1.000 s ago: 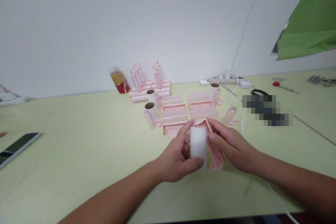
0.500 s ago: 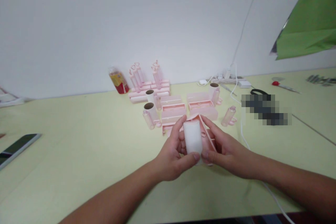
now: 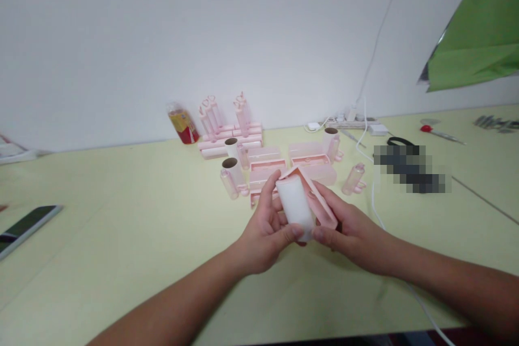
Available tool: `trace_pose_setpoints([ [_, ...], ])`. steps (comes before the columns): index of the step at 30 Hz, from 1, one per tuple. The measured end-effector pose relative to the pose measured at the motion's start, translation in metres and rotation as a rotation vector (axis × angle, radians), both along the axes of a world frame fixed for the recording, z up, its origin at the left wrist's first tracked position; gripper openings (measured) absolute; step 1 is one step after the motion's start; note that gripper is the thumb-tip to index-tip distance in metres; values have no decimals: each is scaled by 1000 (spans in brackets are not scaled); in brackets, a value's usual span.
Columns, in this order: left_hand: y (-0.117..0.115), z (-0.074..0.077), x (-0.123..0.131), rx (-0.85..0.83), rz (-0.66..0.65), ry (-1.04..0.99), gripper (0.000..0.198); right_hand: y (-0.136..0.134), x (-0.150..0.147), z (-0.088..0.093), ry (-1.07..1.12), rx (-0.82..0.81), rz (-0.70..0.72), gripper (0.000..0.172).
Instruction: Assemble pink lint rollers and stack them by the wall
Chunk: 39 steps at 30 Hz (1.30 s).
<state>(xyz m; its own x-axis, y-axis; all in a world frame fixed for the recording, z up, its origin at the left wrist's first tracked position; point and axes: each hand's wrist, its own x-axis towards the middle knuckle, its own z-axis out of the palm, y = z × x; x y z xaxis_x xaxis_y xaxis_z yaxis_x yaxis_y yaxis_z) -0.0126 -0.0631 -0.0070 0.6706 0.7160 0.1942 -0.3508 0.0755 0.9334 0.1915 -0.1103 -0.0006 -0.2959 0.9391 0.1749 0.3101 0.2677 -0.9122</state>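
Observation:
Above the middle of the pale yellow table (image 3: 121, 238), both my hands hold one item together. My left hand (image 3: 265, 230) is closed round a white roll (image 3: 294, 204), thumb below and fingers at its top. My right hand (image 3: 344, 227) is closed on the pink plastic case (image 3: 314, 194) that sits against the roll's right side. The roll is tilted with its top toward the left. Behind them lie several pink cases (image 3: 270, 170) and pink-handled rollers (image 3: 232, 173).
A red-labelled bottle (image 3: 182, 124) leans by the wall. A phone (image 3: 24, 227) lies at the left edge. A white cable (image 3: 373, 194) runs down the right side from a power strip (image 3: 348, 121). A red-handled tool (image 3: 440, 134), a blurred dark object (image 3: 409, 167) and a green sheet (image 3: 478, 38) are at the right.
Both hands have lifted the roll and pink case slightly up and away from me, tilting its top leftward. The right fingers have closed the case closer against the roll.

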Motion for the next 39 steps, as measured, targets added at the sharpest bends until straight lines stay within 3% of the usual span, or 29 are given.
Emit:
trace_pose_setpoints([
  [9, 2, 4, 4, -173, -30, -70, 107, 3, 0, 0, -98, 74, -53, 85],
  [16, 0, 6, 9, -341, -64, -76, 55, 0, -3, -5, -261, 150, -66, 86],
  [23, 1, 6, 8, -309, -123, 49, 41, 0, -4, -13, -273, 257, -35, 88],
  [32, 8, 5, -6, -206, -166, 298, 51, 0, -3, -8, -255, 269, 4, 83],
  [39, 0, 1, 3, -194, -61, 228, 43, 0, 0, -4, -170, 309, 58, 71],
])
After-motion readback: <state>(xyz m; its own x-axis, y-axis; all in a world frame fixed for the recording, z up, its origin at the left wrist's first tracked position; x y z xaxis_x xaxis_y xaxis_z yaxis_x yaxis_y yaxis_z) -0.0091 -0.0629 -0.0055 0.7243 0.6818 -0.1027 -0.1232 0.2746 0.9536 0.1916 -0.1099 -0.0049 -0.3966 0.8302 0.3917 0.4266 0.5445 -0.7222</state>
